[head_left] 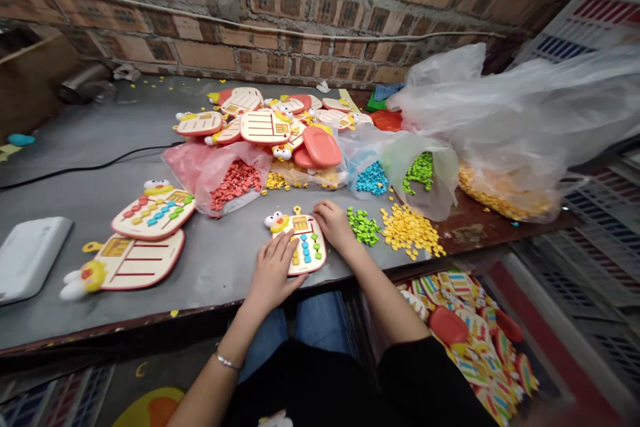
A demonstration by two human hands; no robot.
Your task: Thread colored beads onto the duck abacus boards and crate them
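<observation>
A cream toy counting board (316,260) with a red rim and a yellow, big-eyed duck head lies flat on the table in front of me. Yellow, blue and green beads sit in its slots. My left hand (273,270) grips its left side, fingers over the face and thumb along the lower edge, hiding the leftmost slots. At the board's upper right edge is my right hand (334,223), its fingers curled together; anything between them is hidden. Loose green beads (364,227) and yellow beads (411,230) lie in heaps just right of that hand.
Two more boards (145,260) overlap at the left, beside a white box (33,257). Behind, boards are piled (265,127). Open bags hold red (235,183), blue (371,179) and green beads (420,171). A large bag (510,193) stands right; a crate below holds filled boards (470,340).
</observation>
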